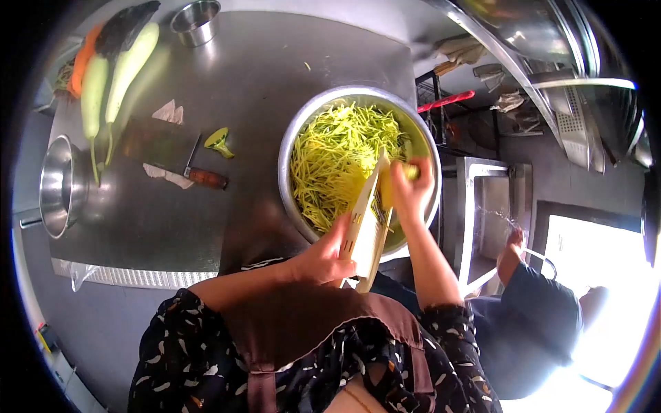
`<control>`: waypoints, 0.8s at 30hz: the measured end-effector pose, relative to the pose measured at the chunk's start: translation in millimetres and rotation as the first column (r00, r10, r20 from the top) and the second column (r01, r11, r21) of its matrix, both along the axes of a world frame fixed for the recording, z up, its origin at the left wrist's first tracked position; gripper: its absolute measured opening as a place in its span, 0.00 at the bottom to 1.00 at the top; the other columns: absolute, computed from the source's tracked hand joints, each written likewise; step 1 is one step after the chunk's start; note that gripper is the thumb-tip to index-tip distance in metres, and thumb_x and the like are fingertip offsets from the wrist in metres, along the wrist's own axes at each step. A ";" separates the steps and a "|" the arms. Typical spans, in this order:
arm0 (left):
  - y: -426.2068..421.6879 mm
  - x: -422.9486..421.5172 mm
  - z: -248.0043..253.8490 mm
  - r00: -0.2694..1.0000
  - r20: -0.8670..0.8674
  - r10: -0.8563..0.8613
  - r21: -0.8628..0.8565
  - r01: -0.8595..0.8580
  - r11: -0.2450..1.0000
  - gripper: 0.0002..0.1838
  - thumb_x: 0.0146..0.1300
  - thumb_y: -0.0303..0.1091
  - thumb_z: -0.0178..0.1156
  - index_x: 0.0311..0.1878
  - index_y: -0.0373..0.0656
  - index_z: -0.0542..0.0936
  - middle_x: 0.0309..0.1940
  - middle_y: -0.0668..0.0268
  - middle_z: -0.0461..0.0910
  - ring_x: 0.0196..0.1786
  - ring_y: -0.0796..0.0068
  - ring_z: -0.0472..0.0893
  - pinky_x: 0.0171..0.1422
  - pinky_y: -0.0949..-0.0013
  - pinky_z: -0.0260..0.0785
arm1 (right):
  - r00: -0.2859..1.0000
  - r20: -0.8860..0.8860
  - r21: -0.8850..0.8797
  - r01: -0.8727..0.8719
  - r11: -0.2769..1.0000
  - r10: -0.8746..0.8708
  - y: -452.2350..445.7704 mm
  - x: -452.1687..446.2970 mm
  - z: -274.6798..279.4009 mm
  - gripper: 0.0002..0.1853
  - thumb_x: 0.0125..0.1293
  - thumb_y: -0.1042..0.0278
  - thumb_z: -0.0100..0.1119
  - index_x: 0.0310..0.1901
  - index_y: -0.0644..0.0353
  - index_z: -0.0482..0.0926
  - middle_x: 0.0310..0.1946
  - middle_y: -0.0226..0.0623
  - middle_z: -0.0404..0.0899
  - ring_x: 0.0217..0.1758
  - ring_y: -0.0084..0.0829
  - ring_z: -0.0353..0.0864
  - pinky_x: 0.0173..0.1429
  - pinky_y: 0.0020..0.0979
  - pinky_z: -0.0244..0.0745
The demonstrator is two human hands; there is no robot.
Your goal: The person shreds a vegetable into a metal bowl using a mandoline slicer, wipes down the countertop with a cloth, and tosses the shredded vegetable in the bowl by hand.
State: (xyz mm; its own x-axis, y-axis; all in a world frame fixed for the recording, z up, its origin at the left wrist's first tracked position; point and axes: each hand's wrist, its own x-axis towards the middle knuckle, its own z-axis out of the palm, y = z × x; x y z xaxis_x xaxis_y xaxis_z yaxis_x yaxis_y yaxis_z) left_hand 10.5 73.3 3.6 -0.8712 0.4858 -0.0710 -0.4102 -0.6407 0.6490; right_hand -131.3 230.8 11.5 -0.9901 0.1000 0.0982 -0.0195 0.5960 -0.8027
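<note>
My left hand (pixel 322 256) is wrapped round the lower end of a white handheld grater (pixel 365 220), which leans into a large metal bowl (pixel 284 168). A yellow-green piece of squash (pixel 411 171) is in my right hand (pixel 415 195), pressed against the grater's face. Fine pale-green and yellow shreds (pixel 327 168) heap up inside the bowl, and a few cling to the grater. My fingers partly hide the squash piece.
On the steel table (pixel 255 89) lie a wooden-handled cleaver (pixel 208 179), a cut squash stem end (pixel 219 142) and long pale-green gourds (pixel 131 65). Metal bowls (pixel 58 186) stand leftward and at the back. Another person (pixel 540 310) works by the sink (pixel 482 206) at right.
</note>
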 end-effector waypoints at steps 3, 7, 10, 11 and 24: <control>-9.2 -11.0 -2.8 0.997 -0.060 0.048 -0.053 -0.051 0.997 0.49 0.49 0.30 0.56 0.72 0.43 0.40 0.64 0.60 0.55 0.69 0.67 0.53 0.72 0.60 0.45 | 0.871 -0.248 0.267 -0.359 0.894 0.423 0.1 51.2 8.5 0.09 0.51 0.72 0.62 0.31 0.60 0.71 0.25 0.33 0.74 0.32 0.26 0.74 0.37 0.30 0.71; -4.1 -8.6 8.7 0.999 0.001 -0.035 -0.119 0.035 0.992 0.49 0.49 0.30 0.56 0.72 0.44 0.39 0.65 0.59 0.54 0.70 0.67 0.51 0.72 0.59 0.44 | 0.991 -0.131 0.036 -0.003 0.999 0.008 2.0 0.8 -8.8 0.15 0.50 0.67 0.67 0.34 0.62 0.71 0.23 0.37 0.73 0.26 0.29 0.71 0.32 0.30 0.67; 1.5 -0.2 0.4 0.999 0.012 -0.033 -0.069 0.034 0.997 0.49 0.50 0.28 0.56 0.73 0.45 0.39 0.66 0.59 0.53 0.70 0.66 0.52 0.72 0.59 0.46 | 0.971 -0.236 0.054 -0.027 0.998 0.039 0.1 -17.1 -6.3 0.14 0.49 0.67 0.67 0.31 0.62 0.71 0.23 0.37 0.73 0.26 0.27 0.70 0.32 0.28 0.68; -1.5 -1.5 -2.9 0.999 0.014 -0.030 -0.067 0.030 0.997 0.49 0.50 0.28 0.56 0.73 0.45 0.39 0.66 0.59 0.53 0.70 0.66 0.52 0.72 0.59 0.46 | 0.943 -0.283 0.118 -0.147 0.982 0.175 2.7 4.3 -5.4 0.14 0.48 0.67 0.67 0.30 0.62 0.71 0.23 0.37 0.73 0.26 0.28 0.71 0.33 0.29 0.68; -15.7 -22.0 17.1 0.981 -0.191 0.040 -0.162 -0.072 0.984 0.47 0.52 0.21 0.53 0.74 0.44 0.42 0.66 0.60 0.57 0.70 0.68 0.56 0.73 0.62 0.46 | 0.950 -0.040 -0.710 0.191 0.677 -0.310 68.7 -33.5 55.3 0.08 0.63 0.64 0.61 0.33 0.55 0.72 0.24 0.26 0.70 0.25 0.21 0.71 0.28 0.25 0.69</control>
